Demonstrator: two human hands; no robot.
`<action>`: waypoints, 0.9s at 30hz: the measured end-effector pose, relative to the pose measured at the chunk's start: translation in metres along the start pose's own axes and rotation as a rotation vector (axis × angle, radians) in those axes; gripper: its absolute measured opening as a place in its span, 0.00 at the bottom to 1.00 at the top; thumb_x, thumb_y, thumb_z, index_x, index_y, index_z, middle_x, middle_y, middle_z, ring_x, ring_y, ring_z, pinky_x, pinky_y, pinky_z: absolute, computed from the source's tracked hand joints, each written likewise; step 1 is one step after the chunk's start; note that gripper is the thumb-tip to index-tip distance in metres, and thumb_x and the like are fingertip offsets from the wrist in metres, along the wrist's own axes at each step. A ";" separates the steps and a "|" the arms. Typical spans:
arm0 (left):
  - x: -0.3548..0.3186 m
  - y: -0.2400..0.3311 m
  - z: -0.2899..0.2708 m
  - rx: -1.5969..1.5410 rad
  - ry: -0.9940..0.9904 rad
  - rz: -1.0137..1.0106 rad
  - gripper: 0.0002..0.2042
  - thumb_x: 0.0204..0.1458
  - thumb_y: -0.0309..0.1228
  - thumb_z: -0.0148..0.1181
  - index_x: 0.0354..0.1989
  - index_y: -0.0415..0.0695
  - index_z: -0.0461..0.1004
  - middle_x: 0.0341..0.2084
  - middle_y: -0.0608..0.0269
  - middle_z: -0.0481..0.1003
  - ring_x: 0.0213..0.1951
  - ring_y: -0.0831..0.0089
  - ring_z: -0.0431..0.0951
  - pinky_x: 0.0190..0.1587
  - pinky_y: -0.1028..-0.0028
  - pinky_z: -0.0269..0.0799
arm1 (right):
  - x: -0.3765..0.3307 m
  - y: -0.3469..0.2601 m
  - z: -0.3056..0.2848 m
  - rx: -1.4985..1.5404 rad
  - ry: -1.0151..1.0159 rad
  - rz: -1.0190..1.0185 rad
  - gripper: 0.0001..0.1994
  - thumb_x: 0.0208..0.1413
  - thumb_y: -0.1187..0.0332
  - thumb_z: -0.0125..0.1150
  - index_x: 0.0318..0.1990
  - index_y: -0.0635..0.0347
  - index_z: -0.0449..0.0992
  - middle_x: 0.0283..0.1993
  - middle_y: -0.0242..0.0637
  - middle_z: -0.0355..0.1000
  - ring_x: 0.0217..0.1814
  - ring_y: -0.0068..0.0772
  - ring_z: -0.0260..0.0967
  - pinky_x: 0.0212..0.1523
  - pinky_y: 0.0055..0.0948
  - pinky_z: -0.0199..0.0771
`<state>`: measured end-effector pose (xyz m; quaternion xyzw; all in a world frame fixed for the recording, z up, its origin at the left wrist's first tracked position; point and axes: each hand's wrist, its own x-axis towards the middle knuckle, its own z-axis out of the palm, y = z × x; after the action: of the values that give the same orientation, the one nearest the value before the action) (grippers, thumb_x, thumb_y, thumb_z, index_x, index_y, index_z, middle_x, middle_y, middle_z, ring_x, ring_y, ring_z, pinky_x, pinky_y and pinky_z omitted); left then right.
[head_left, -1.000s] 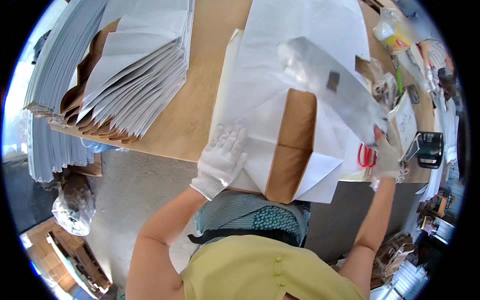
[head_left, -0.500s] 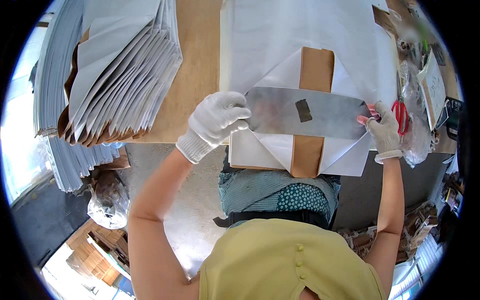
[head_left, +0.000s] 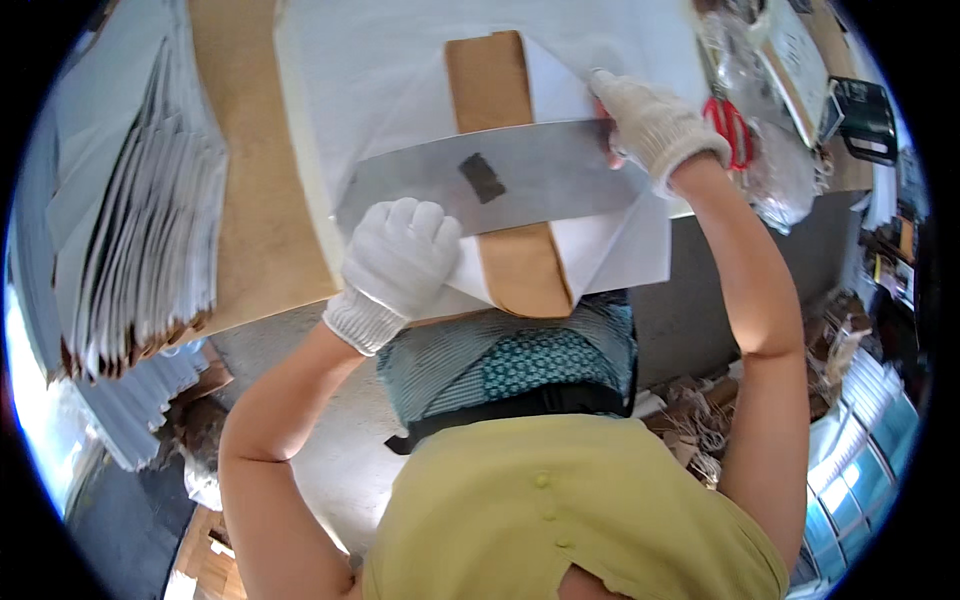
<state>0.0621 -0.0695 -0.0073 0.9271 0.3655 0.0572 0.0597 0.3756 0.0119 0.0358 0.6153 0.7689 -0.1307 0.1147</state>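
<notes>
Right hand (head_left: 650, 122) has shifted to the upper-right corner of the metal plate (head_left: 565, 165), gripping that end. Left hand (head_left: 398, 250) curls at the lower-left edge, hold unclear. Plate lies across folded paper (head_left: 490, 80).

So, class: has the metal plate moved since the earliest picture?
Yes. Judged against the red scissors on the table, the metal plate has shifted left, now crossing the brown strip.

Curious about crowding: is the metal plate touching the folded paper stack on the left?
Apart: the head view shows brown tabletop between the metal plate and the folded paper stack.
</notes>
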 end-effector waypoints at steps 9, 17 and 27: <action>0.008 -0.011 0.012 -0.407 0.162 -0.085 0.08 0.35 0.27 0.69 0.25 0.49 0.77 0.27 0.65 0.74 0.35 0.61 0.75 0.41 0.62 0.67 | -0.067 0.023 0.013 0.307 -0.049 -0.119 0.32 0.43 0.71 0.81 0.59 0.50 0.76 0.65 0.41 0.69 0.69 0.47 0.69 0.69 0.40 0.72; 0.028 0.008 0.005 -0.438 0.122 -0.513 0.12 0.37 0.29 0.74 0.33 0.45 0.80 0.33 0.58 0.78 0.40 0.55 0.77 0.47 0.58 0.72 | -0.046 0.024 0.038 0.165 0.157 -0.228 0.31 0.37 0.62 0.83 0.53 0.49 0.77 0.54 0.33 0.76 0.59 0.41 0.75 0.58 0.38 0.77; 0.078 -0.037 -0.014 -0.653 0.139 -0.753 0.32 0.38 0.33 0.80 0.57 0.44 0.79 0.39 0.59 0.75 0.39 0.67 0.78 0.39 0.67 0.78 | -0.016 0.023 0.024 0.039 0.135 -0.028 0.63 0.25 0.54 0.89 0.78 0.39 0.59 0.83 0.47 0.47 0.86 0.52 0.39 0.84 0.42 0.45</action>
<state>0.0915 0.0115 0.0055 0.6580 0.6406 0.2049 0.3387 0.4015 -0.0059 0.0173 0.6139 0.7808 -0.1055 0.0487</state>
